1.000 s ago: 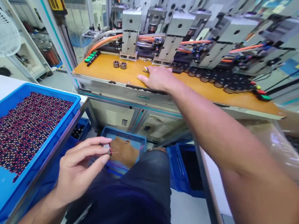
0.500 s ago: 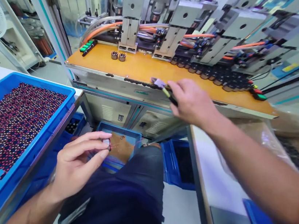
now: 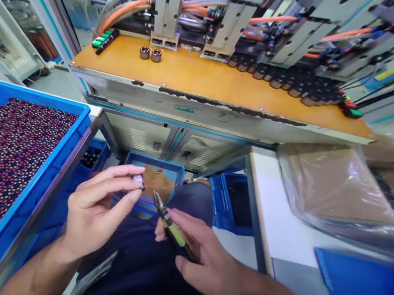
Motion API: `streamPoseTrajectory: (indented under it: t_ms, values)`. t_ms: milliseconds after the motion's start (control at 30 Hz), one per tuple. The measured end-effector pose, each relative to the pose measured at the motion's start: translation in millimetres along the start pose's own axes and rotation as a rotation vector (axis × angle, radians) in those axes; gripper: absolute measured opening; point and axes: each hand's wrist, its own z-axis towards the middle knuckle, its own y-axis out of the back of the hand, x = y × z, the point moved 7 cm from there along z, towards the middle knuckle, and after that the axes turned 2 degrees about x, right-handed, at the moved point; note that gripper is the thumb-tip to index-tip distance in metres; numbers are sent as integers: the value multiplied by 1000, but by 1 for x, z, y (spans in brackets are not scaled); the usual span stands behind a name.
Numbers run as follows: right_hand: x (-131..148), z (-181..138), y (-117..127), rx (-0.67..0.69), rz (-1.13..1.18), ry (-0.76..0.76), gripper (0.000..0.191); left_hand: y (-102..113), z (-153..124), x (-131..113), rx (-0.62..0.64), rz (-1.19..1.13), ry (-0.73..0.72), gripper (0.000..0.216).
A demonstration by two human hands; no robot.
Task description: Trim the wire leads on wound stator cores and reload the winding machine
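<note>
Between the thumb and fingertips of my left hand (image 3: 100,207) is a small wound coil (image 3: 138,182), a short cylinder with a silvery side. Thin reddish wires trail from it to the right. My right hand (image 3: 201,252) is closed round a pair of cutting pliers (image 3: 173,229) with yellow-green and black handles. The pliers' dark jaws point up and left, just right of the coil and close to its wires, apart from the coil itself. Both hands are above my lap.
A blue tray (image 3: 37,184) packed with small parts stands at left. Ahead, an orange bench top (image 3: 192,76) carries two small round parts (image 3: 150,54) and several dark cylinders (image 3: 282,79) under a machine. Below lies a blue bin (image 3: 179,170). Plastic-wrapped cardboard (image 3: 330,184) sits at right.
My right hand has come down from the bench edge with the pliers, toward my left hand. My left hand still holds the coil. The view has tilted slightly downward.
</note>
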Motion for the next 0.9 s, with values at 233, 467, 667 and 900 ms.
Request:
streamPoseTrajectory:
  t_ms: [233,467,667,900]
  values:
    - [7,9,0,-19,13,85,81,0,-2,-1,14,2,-7,34]
    - [9,10,-1,-32,44,114,82,1,-2,0,12,13,-5,34]
    - [9,11,0,-67,-23,85,73,0,-1,0,25,4,-5,34]
    - [7,10,-4,-60,-57,11,27,-3,-2,2,32,2,-4,34]
